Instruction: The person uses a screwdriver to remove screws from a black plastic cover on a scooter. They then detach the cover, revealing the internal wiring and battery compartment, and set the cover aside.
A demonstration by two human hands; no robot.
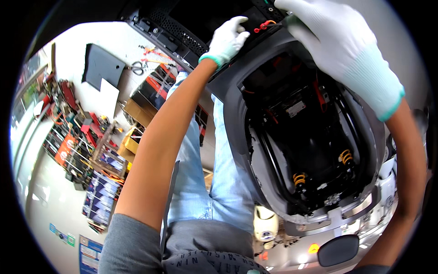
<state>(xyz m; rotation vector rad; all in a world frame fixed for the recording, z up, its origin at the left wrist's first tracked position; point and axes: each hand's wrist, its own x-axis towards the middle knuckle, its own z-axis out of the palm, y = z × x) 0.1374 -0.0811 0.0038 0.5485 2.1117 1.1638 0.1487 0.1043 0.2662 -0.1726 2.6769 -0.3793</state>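
My left hand (228, 40), in a white knit glove with a green cuff, is at the edge of a black perforated metal case (191, 34). Its fingers are apart, with nothing visible between them. My right hand (335, 39), gloved alike, is closed at the upper right, around a dark piece between thumb and fingers. A short cable with red ring ends (262, 27) sticks out from there toward the left hand. Below lies a grey scooter body (235, 123) with an open middle. Inside it are black frame tubes, a labelled black part (295, 108) and yellow coil springs (345, 156).
At left, a workbench with heaped tools (89, 132) stands on the pale floor. Scissors (137, 67) and a dark grey panel (102, 66) lie farther up. A cardboard box (139, 112) is beside my legs. A black mirror (337, 250) and other scooters (266, 223) show at lower right.
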